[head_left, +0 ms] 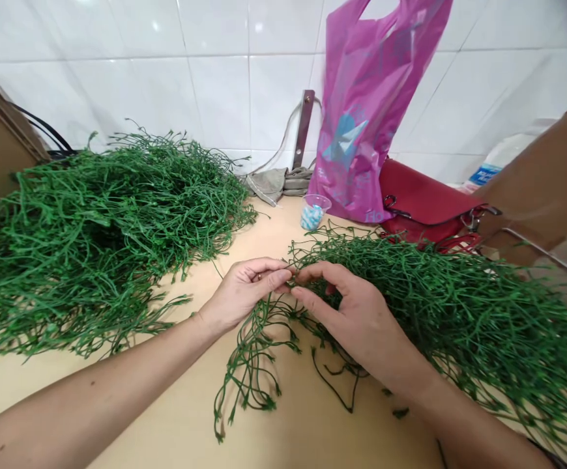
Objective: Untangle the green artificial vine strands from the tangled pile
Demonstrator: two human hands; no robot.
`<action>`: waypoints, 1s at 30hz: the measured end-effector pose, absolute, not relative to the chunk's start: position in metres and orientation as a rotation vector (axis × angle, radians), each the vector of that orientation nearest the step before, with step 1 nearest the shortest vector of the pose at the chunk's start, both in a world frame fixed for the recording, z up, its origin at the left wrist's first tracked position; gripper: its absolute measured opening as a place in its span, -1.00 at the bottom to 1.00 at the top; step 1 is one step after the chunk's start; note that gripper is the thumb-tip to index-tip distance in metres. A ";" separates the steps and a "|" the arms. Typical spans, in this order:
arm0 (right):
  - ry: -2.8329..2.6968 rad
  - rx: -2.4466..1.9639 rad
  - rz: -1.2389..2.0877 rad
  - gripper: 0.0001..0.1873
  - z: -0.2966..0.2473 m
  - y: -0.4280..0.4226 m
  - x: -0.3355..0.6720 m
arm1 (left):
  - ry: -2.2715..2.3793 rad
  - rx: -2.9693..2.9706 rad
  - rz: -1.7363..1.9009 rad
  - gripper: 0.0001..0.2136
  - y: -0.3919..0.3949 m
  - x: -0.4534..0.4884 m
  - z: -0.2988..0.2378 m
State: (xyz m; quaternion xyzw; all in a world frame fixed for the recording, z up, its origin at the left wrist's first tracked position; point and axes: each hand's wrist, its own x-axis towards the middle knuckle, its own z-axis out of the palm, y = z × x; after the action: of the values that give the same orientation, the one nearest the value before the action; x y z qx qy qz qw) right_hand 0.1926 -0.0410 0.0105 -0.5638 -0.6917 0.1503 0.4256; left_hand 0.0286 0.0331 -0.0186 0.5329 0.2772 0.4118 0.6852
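Observation:
My left hand (249, 283) is closed, thumb and forefinger pinched on a bunch of green artificial plant stems (254, 365). The knobbly-tipped strands hang below that hand and spread over the table. Just to its right, my right hand (349, 309) has its thumb and forefinger curved and slightly apart, close to the left fingertips. Nothing shows clearly between the right fingers; its other fingers are partly hidden. Behind and beside the right hand lies a big heap of the same green stems (489, 312).
Another large heap of green stems (117, 202) fills the left side. At the back stand a small clear cup (313, 213) with blue-and-white pieces, a purple plastic bag (362, 117) and a red handbag (425, 198). Cardboard (542, 176) edges the right, a carton (0, 143) the left.

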 end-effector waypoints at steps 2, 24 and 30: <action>-1.648 -1.471 0.333 -0.89 0.009 -0.040 0.190 | 0.611 1.206 0.870 -0.73 0.032 0.028 -0.018; -1.800 -1.418 0.286 -0.84 -0.006 -0.026 0.194 | 0.511 1.064 0.848 -0.72 0.034 0.025 -0.024; -1.756 -1.438 0.068 -0.81 -0.001 -0.013 0.225 | 0.474 0.946 0.902 -0.70 0.036 0.023 -0.023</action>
State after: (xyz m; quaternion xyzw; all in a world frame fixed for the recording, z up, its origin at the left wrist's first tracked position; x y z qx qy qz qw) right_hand 0.2250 -0.0135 -0.0008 -0.5741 -0.7012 0.0271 0.4219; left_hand 0.0234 0.0362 -0.0233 0.4360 0.2186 0.4155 0.7678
